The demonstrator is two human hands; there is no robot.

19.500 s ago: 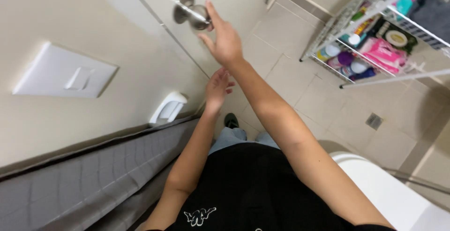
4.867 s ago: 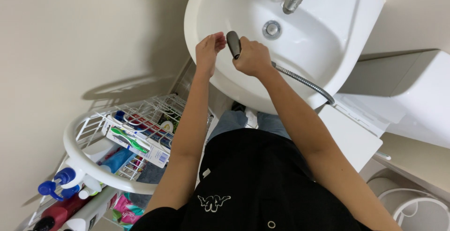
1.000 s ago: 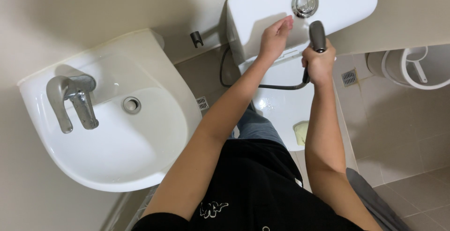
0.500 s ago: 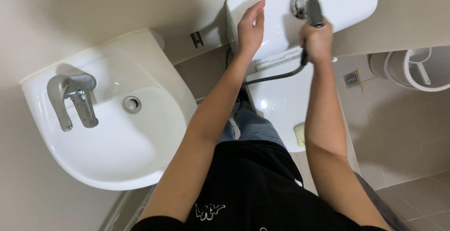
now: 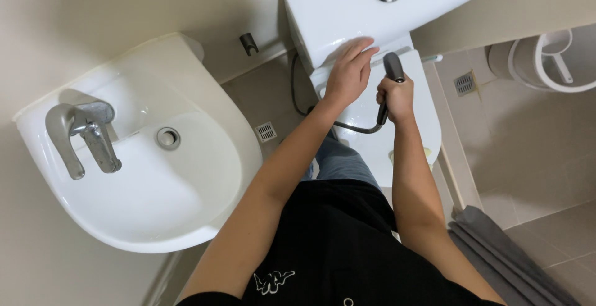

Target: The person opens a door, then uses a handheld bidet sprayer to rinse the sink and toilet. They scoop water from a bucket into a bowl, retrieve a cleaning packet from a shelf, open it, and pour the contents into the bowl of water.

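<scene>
Two hands at work: left hand lies flat, released, on the toilet cistern; right hand fingers grasping the spray handle.

I am looking down into a small bathroom: white toilet, washbasin with chrome tap, tiled floor with drains.

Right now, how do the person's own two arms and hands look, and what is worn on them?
Both forearms are bare; no sleeve reaches them. The left hand and the right hand wear no gloves, and no rings, watch or bracelet are visible. The only clothing near the arms is a black short-sleeved shirt bearing a small white emblem.
</scene>
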